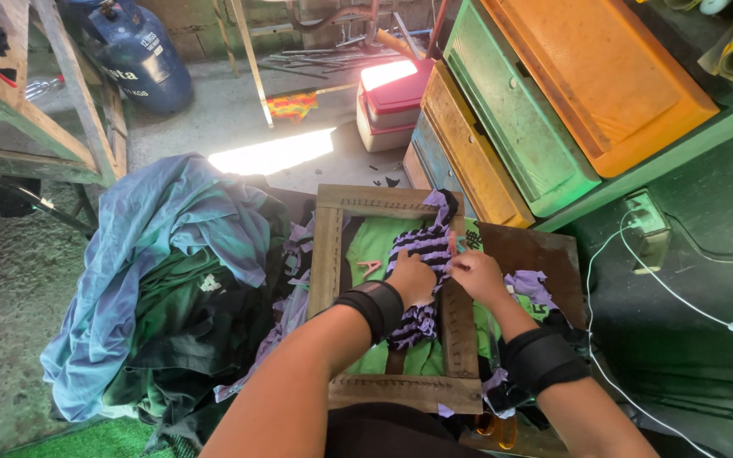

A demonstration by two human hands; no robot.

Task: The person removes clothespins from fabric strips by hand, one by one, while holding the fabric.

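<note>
From the head view I see a square wooden frame lying flat across the lap area, over green fabric. Purple-and-black striped cloth strips run across the frame from its top right corner down toward its middle. My left hand lies curled on top of those strips near the right rail, fingers folded down onto the cloth; I think it pins them rather than pinches them, though the fingertips are hidden. My right hand sits just beside it, over the right rail, fingers closed in a pinch on a strip's end (what exactly is between the tips is too small to tell). Both wrists wear black bands. A small pink clip lies on the green fabric inside the frame. Left of the frame is a heap of blue and dark green clothes. Stacked coloured wooden crates lean behind.
</note>
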